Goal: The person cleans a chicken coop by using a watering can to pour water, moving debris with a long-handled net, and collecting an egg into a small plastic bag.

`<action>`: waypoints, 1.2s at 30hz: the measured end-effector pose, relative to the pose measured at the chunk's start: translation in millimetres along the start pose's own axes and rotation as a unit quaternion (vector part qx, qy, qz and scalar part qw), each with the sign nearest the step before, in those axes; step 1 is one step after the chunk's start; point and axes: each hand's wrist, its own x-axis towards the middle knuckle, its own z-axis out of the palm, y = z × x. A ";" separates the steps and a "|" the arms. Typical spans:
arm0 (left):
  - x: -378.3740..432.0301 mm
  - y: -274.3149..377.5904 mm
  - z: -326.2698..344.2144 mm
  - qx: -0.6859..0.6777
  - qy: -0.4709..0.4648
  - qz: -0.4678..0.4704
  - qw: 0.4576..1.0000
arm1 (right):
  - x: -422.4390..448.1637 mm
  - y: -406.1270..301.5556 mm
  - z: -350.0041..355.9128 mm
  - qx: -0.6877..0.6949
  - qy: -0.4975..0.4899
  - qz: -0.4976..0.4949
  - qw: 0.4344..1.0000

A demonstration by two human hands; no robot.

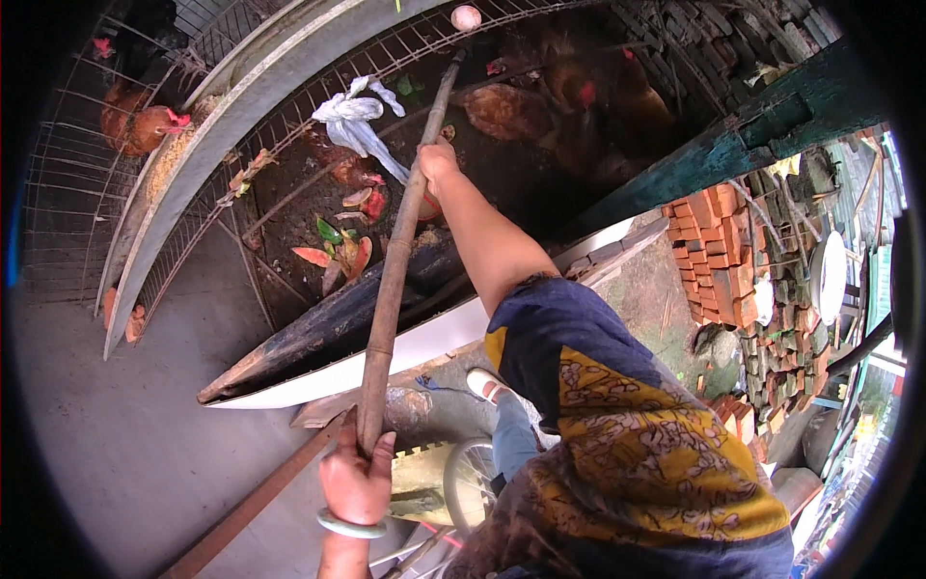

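Observation:
My right hand (pixel 438 166) grips a long bamboo pole (pixel 394 289) partway along its upper half. Near the pole's lower end, my left hand (pixel 356 474), with a pale bangle at the wrist, is closed around it. The pole slants up over a pen, its far tip just below a pale egg (pixel 466 18) on the wire mesh. A knotted white cloth (pixel 351 116) hangs at the mesh, left of the pole. Several brown hens, one a reddish-brown hen (pixel 506 112), stand in the dark pen, near fruit rinds (pixel 312 256) on its floor.
A long trough (pixel 249 369) crosses under the pole. Past the wire mesh runs a curved feed trough (pixel 173 155) with grain and a hen (pixel 137 127) at it. A green beam (pixel 723 145) slants at right, above stacked bricks (pixel 712 253). A bicycle wheel (pixel 470 481) is below.

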 end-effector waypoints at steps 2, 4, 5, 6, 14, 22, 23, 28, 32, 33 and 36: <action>-3.4 -2.4 2.4 0.011 0.005 0.021 1.000 | -12.9 -3.3 -4.0 0.028 -0.005 0.011 1.000; -7.6 -4.4 4.0 0.023 0.009 0.043 0.999 | -20.4 -4.8 -5.5 0.058 -0.023 0.017 0.998; -9.6 -4.2 5.7 0.040 0.010 0.037 0.998 | -23.8 -5.5 -6.9 0.058 -0.021 0.017 0.998; -11.6 -4.2 7.3 0.058 0.012 0.030 0.998 | -36.7 -15.8 -6.3 0.083 -0.019 0.039 0.996; -20.5 6.1 4.6 0.003 -0.003 -0.004 1.000 | -22.5 4.7 0.7 0.060 -0.017 -0.006 0.998; -16.6 -6.1 7.1 -0.092 -0.001 -0.002 0.996 | -49.5 -16.2 0.3 -0.008 0.059 0.000 0.998; -18.7 -5.5 9.3 -0.100 -0.021 -0.035 0.994 | -53.1 -16.2 -1.0 -0.023 0.056 -0.003 0.998; -25.7 -24.1 15.9 -0.193 -0.065 -0.113 0.972 | -49.1 -9.0 -1.8 -0.070 0.056 0.015 0.996; -17.3 -17.3 4.1 -0.309 -0.104 -0.190 0.926 | -49.2 -12.8 1.7 -0.091 0.075 0.005 0.993; -15.3 -18.2 3.9 -0.309 -0.103 -0.190 0.926 | -50.5 -15.8 1.2 -0.091 0.074 0.005 0.993; -7.0 -25.5 5.3 -0.312 -0.151 -0.214 0.913 | -53.4 -28.3 -2.7 -0.142 0.112 -0.002 0.984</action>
